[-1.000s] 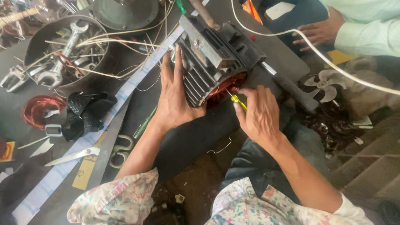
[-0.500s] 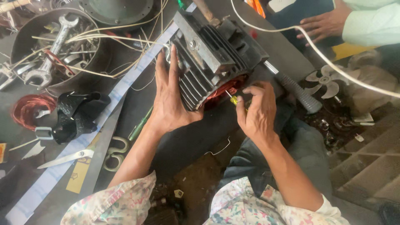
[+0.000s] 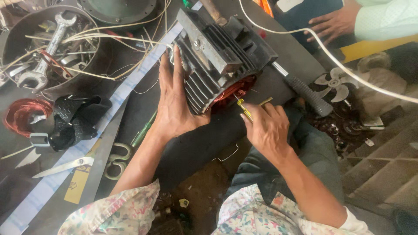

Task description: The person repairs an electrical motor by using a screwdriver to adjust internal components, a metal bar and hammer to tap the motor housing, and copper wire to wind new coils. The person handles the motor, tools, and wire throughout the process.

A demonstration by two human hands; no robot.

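**Working the copper winding at the motor's open end**

Nearest me, at lower centre of the frame, my right hand (image 3: 267, 128) is pinched shut on a yellow-handled screwdriver (image 3: 244, 109), its tip aimed up-left into the copper winding (image 3: 233, 92) that shows red-orange in the open end of the motor housing (image 3: 217, 56). My left hand (image 3: 174, 104) lies flat and spread against the housing's ribbed side, fingers apart, bracing it rather than gripping. The housing sits at upper centre, tilted, its open mouth facing my right hand.

I judge the step in hand to be picking at the winding. The next move wants a light, steady tip so the wire is not nicked, and a firm brace from the left.

Further left lie scissors (image 3: 82, 163), then a coil of red wire (image 3: 21, 114), and at upper left a bowl of spanners (image 3: 52, 48). At upper right another person's hand (image 3: 333, 24) rests near a white cable (image 3: 331, 56).
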